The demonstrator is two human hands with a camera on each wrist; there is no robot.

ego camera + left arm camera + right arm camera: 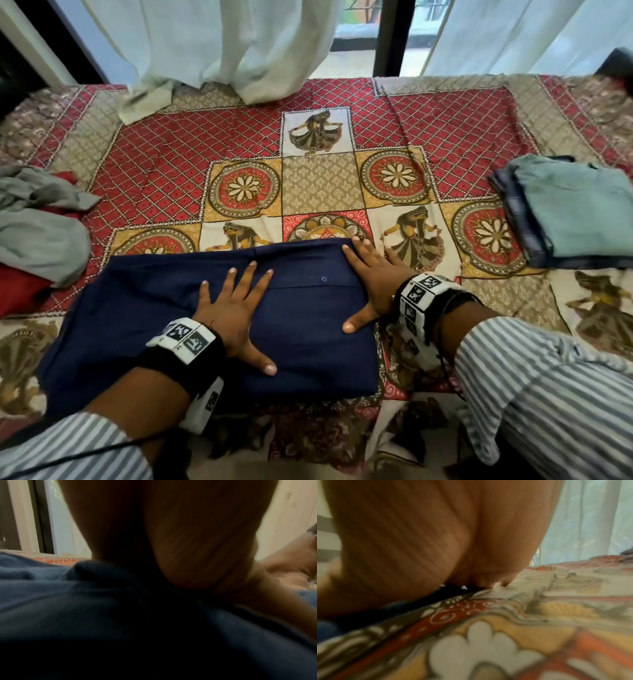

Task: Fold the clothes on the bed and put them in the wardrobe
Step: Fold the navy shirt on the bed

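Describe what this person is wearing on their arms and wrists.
Both arms wear blue-and-white striped sleeves. Each wrist carries a black band with white blocks printed with black square codes: left wrist, right wrist. Thin black cables trail from them. The hands are bare.

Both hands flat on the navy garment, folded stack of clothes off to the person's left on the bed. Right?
Not quite: the folded stack lies to the person's right, as the head view shows; the unfolded grey and red clothes are on the left. The rest holds: left hand and right hand press flat on the navy garment.
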